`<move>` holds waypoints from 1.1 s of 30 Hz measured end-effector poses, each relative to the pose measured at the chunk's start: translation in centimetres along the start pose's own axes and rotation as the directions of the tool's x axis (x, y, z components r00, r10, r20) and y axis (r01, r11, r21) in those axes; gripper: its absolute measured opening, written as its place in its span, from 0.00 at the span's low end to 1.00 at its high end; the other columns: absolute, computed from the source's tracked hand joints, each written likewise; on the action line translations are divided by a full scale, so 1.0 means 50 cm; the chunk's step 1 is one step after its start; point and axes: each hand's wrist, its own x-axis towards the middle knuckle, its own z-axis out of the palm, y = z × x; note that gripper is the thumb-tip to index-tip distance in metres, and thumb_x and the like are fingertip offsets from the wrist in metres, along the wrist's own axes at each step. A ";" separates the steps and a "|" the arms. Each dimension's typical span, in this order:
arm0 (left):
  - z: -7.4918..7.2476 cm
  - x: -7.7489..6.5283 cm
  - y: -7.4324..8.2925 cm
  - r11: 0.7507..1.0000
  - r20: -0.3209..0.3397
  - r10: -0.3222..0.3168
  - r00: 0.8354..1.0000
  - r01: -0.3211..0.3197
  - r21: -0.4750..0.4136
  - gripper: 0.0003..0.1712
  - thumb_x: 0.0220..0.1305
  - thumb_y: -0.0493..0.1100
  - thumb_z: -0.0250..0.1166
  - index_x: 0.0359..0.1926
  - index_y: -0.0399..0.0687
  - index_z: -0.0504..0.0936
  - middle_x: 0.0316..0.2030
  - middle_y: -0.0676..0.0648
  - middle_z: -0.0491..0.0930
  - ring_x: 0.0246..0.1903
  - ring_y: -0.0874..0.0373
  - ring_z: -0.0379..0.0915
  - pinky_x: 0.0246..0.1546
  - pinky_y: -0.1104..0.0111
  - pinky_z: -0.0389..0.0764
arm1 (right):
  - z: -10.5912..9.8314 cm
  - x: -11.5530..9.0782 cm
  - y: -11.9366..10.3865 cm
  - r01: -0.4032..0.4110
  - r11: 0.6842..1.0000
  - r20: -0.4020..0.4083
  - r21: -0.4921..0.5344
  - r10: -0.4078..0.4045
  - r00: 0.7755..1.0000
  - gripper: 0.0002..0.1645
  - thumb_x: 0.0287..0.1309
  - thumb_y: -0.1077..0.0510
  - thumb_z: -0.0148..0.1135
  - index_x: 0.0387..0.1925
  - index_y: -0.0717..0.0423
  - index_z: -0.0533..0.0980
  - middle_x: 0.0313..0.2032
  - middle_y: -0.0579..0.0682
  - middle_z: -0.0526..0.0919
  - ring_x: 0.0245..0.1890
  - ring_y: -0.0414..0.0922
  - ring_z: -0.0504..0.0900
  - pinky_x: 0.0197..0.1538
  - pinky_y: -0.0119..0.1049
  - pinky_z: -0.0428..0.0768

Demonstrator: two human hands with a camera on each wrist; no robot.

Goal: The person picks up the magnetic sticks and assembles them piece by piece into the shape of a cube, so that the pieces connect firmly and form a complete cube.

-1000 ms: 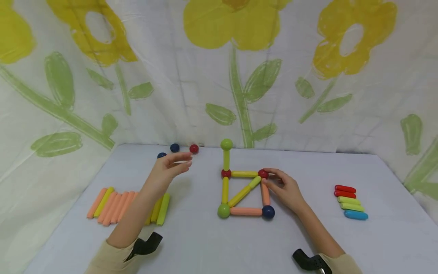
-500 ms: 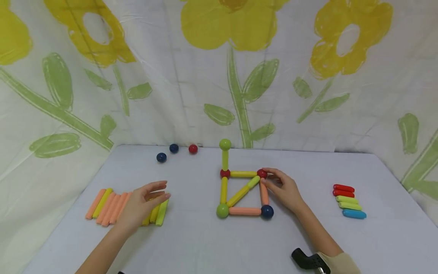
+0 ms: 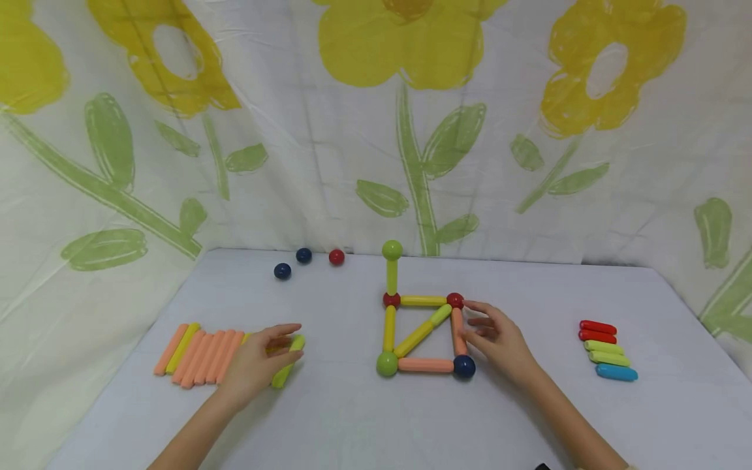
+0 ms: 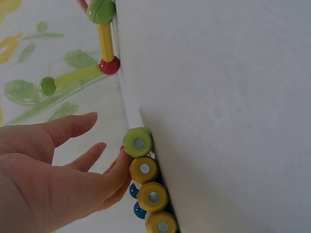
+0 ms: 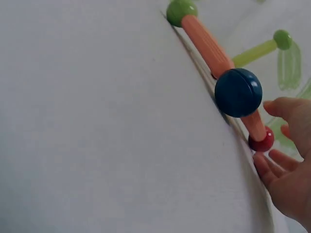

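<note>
My left hand point(image 3: 258, 362) is over the right end of a row of magnetic sticks. Its fingers touch the light green stick point(image 3: 288, 362), whose metal-disc end faces the left wrist view. In that view the hand's fingers point(image 4: 109, 182) lie beside the stick, not closed round it. My right hand point(image 3: 499, 343) is beside the square built of sticks and balls, fingertips close to its red ball point(image 3: 455, 301) and salmon stick point(image 3: 459, 331). Its corners also have a blue ball point(image 3: 464, 366), a green ball point(image 3: 387, 363) and another red ball point(image 3: 391, 299). A yellow and green diagonal crosses it.
A light green stick point(image 3: 391, 277) with a green ball point(image 3: 391, 250) extends from the square's back left corner. Two blue balls point(image 3: 282, 271) and a loose red ball point(image 3: 337, 257) lie at the back. Short red, green and blue sticks point(image 3: 616, 372) lie at the right.
My left hand has come down from near the loose balls to the stick row. The light green end stick has shifted right and tilted. My right hand's fingers have eased off the red ball.
</note>
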 end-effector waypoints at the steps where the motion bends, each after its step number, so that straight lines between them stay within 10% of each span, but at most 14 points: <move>1: 0.002 0.001 -0.001 1.000 0.009 0.005 1.000 -0.005 -0.001 0.29 0.69 0.35 0.71 0.68 0.32 0.77 0.67 0.30 0.76 0.64 0.36 0.76 0.60 0.58 0.84 | -0.001 -0.008 -0.002 -0.002 1.000 0.006 0.008 0.002 1.000 0.32 0.68 0.60 0.71 0.70 0.61 0.73 0.68 0.62 0.77 0.60 0.60 0.83 0.56 0.25 0.82; 13: 0.018 0.009 -0.009 0.994 0.116 0.069 0.991 -0.078 0.078 0.23 0.60 0.30 0.75 0.57 0.31 0.85 0.48 0.43 0.87 0.45 0.53 0.81 0.47 0.67 0.85 | -0.012 -0.086 -0.021 -0.028 0.996 0.133 0.089 0.016 0.991 0.25 0.67 0.58 0.73 0.62 0.59 0.78 0.58 0.57 0.84 0.49 0.37 0.83 0.50 0.27 0.85; 23: 0.024 0.016 0.002 0.965 0.185 0.135 0.974 -0.171 0.197 0.17 0.62 0.33 0.76 0.52 0.39 0.88 0.45 0.49 0.86 0.39 0.58 0.76 0.40 0.70 0.81 | -0.003 -0.095 -0.006 0.065 0.992 0.131 0.113 -0.079 0.988 0.19 0.64 0.62 0.74 0.56 0.59 0.82 0.51 0.55 0.86 0.41 0.37 0.82 0.46 0.26 0.84; 33: 0.062 0.040 0.062 0.974 0.076 0.194 0.978 -0.201 0.102 0.17 0.68 0.35 0.72 0.57 0.40 0.86 0.47 0.45 0.86 0.43 0.55 0.83 0.47 0.64 0.87 | -0.001 -0.095 -0.007 0.043 0.994 0.126 0.105 -0.056 0.991 0.20 0.64 0.61 0.74 0.56 0.58 0.82 0.51 0.54 0.86 0.42 0.37 0.82 0.47 0.26 0.84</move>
